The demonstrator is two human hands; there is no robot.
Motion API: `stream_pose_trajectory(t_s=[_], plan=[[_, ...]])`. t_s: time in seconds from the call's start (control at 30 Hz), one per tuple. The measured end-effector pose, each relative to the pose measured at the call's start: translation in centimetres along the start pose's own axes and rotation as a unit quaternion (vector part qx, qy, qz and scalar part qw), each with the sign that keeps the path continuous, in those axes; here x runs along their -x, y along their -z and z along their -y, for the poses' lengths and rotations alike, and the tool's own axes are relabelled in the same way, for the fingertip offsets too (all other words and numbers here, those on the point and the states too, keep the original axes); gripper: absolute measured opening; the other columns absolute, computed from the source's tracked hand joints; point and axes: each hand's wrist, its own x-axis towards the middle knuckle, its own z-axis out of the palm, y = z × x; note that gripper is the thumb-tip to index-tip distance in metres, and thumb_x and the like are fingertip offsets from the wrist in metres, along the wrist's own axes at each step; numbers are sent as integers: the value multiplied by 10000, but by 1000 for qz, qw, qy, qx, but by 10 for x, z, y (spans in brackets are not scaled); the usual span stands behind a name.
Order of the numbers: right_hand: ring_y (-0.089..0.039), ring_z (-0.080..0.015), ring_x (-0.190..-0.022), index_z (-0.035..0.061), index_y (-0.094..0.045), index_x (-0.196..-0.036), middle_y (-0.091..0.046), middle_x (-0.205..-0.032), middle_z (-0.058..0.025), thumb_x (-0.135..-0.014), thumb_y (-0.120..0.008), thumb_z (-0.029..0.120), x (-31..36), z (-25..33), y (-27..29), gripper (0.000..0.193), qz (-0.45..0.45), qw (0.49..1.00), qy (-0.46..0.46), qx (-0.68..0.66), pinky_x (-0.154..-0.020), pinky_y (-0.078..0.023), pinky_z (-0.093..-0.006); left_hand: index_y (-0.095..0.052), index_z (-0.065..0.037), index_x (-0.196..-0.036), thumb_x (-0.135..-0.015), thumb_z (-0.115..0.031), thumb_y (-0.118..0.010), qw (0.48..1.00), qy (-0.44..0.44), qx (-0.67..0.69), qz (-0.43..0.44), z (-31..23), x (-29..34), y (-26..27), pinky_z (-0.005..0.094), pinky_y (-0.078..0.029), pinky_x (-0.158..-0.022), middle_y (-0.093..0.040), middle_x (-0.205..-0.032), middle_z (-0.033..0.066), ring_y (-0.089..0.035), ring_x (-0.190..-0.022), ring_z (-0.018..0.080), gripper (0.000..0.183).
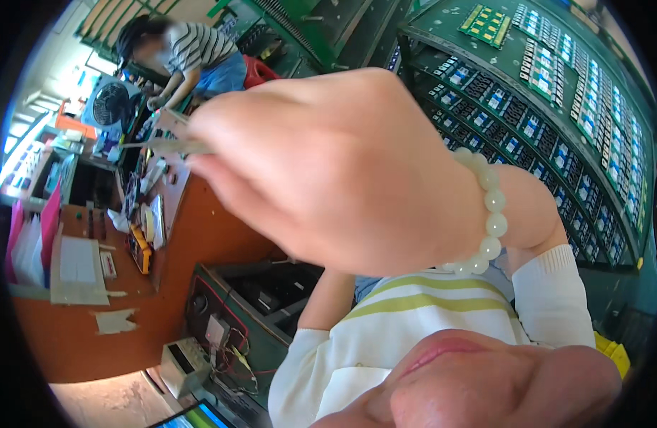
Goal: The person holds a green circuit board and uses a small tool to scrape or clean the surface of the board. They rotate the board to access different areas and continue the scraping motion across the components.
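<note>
Large across the middle, my right hand [328,171] is raised close to the camera, a pale bead bracelet [494,201] at its wrist. Its fingers point left and are pinched together on a thin, pointed metal tool that looks like tweezers [168,146]. The tool's tip sticks out to the left, over the view of the far bench, and the fingers partly hide its other end. My left forearm [328,299] rises behind the right hand, which covers the left hand completely.
Racks of circuit boards [549,71] stand on the right. At left is an orange-brown bench [221,221] with papers, a yellow-and-black device [139,248] and small parts. Another person [200,53] works beyond, near a fan [113,104]. A boxy instrument [187,364] with loose wires sits below.
</note>
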Motion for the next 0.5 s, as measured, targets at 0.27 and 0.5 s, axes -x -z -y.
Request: stream_pose_trajectory(t_s=[0.27,0.5], plan=[[-626,-277,-654,-9,-626,-982,-649,-796,-135,-783,-628,10,50,-20,21,200,78,994,-66,-29,-570,-491,-325,-349,-134,-1187,-781,113,-610,988,40,150,17,-4,-15,-5,407,-463,-956,-384,-1337,150,-473,-1177,233,542],[-656,-176,-649,-22,-569,-990,-648,-747,-115,-877,-547,27,125,-33,11,126,107,963,-210,-130,-577,-497,-265,-355,-122,-1186,-783,116,-623,980,61,186,24,7,-15,-17,396,-482,-941,-397,-1347,184,-513,-1155,258,540]])
